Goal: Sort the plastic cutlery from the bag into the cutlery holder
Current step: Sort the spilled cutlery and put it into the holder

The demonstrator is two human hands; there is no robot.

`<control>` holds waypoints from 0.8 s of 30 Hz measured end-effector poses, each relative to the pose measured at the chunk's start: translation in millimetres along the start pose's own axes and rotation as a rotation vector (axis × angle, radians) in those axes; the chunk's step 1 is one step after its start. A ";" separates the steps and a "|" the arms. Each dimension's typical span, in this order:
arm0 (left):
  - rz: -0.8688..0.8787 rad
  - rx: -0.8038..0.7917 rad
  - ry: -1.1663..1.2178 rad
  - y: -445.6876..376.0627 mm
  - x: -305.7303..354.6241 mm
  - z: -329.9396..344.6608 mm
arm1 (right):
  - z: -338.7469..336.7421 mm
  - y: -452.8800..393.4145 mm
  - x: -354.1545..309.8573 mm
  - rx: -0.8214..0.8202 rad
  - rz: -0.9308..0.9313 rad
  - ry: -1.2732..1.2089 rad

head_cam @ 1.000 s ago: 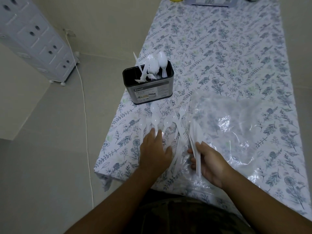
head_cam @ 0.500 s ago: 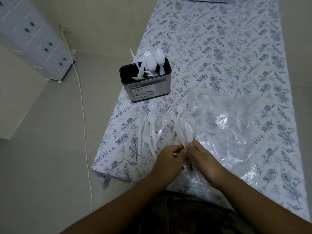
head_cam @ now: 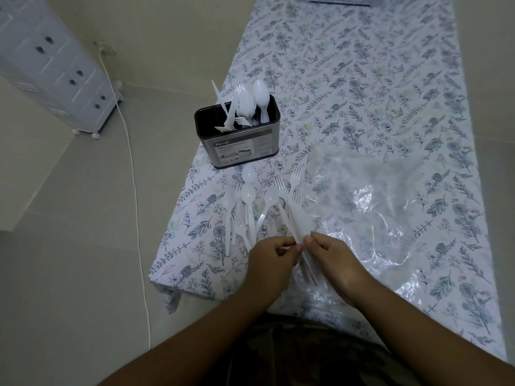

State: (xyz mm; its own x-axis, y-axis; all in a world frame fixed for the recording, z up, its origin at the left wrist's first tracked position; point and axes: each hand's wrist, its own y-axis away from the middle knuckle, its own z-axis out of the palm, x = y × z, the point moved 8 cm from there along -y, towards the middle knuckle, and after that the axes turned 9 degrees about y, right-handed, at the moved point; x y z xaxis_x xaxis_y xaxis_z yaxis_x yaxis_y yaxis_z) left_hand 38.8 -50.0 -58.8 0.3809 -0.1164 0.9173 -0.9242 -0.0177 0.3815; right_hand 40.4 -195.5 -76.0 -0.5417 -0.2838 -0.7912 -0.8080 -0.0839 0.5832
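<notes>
A dark metal cutlery holder (head_cam: pixel 241 146) stands near the table's left edge, with white plastic forks, spoons and a knife sticking out of it. Loose white spoons and forks (head_cam: pixel 248 203) lie on the cloth in front of it. A clear plastic bag (head_cam: pixel 370 196) lies crumpled to the right. My right hand (head_cam: pixel 335 263) grips a bunch of white knives (head_cam: pixel 296 221) by their handles. My left hand (head_cam: pixel 269 263) pinches the same bunch from the left, fingertips almost touching the right hand's.
The table (head_cam: pixel 390 79) wears a floral cloth, whose left edge runs just beside the holder. On the floor at left stand a pale drawer unit (head_cam: pixel 55 68) on wheels and a white cable (head_cam: pixel 133 176). Dark objects sit at the table's far end.
My left hand has left the loose cutlery on the cloth and come right to meet my right hand at the bunch of knives. The bunch now points up and away.
</notes>
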 end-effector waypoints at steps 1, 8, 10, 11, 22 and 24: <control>0.023 0.006 -0.013 -2.1 2.8 -1.0 | -1.2 0.9 -4.4 -0.003 -0.018 0.008; 0.257 0.027 -0.015 -13.2 43.6 -6.5 | -22.1 7.0 -45.1 0.094 -0.295 0.044; 0.359 0.009 -0.056 -13.8 56.6 -7.0 | -28.9 9.5 -53.6 0.164 -0.367 0.122; 0.395 -0.005 -0.063 -14.1 60.9 -6.5 | -30.7 10.8 -55.6 0.187 -0.379 0.124; 0.524 -0.043 -0.219 -11.2 30.5 9.0 | -32.8 13.6 -35.4 0.299 -0.337 0.220; 0.471 -0.044 -0.144 -12.5 29.9 9.3 | -30.6 12.3 -34.5 0.293 -0.315 0.239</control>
State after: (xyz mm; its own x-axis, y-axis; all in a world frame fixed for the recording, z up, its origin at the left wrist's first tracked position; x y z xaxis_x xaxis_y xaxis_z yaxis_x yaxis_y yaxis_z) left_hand 61.5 -62.5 -37.3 -0.0883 -0.2374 0.9674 -0.9918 0.1116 -0.0631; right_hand 56.2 -216.0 -35.9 -0.2201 -0.5024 -0.8362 -0.9737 0.0620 0.2191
